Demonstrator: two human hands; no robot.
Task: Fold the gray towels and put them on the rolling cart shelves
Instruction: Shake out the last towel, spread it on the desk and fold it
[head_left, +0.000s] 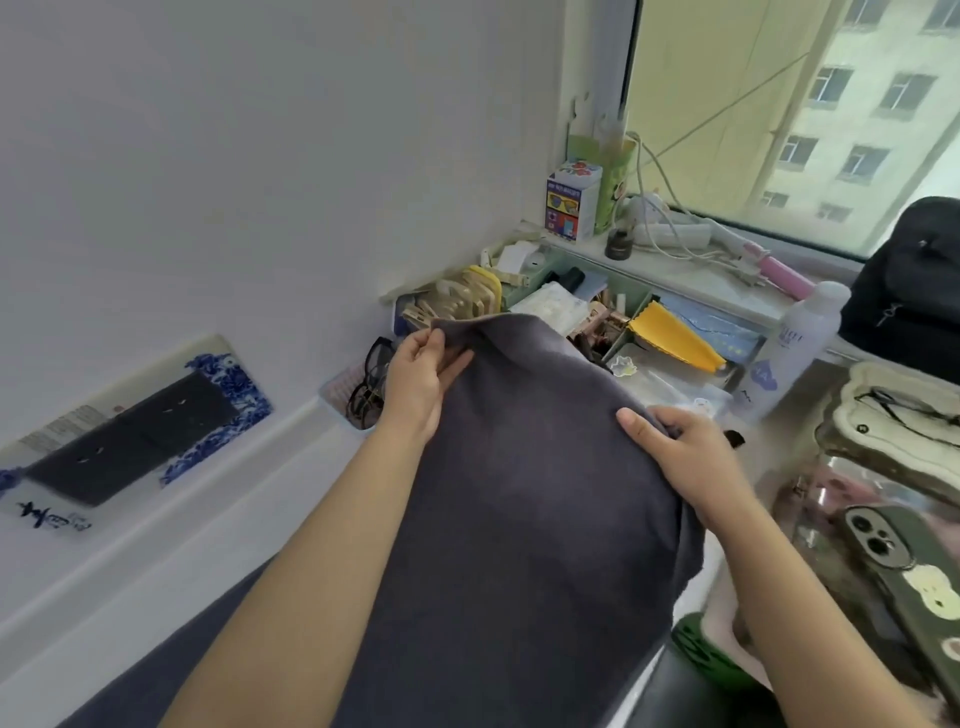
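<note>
A dark gray towel (530, 493) hangs spread in front of me, filling the middle of the view. My left hand (421, 379) pinches its upper left corner between thumb and fingers. My right hand (680, 457) grips the upper right edge, fingers curled into the cloth. The towel's top edge sags between the two hands and its lower part runs out of view at the bottom. No rolling cart shelf is plainly visible.
Behind the towel is a cluttered green organizer tray (649, 306) with a yellow cloth (670, 338). Glasses sit in a small basket (363, 389) at the left. A white bottle (800, 343), a phone (904, 566) and a black bag (914, 280) are at the right, below a window sill (691, 270).
</note>
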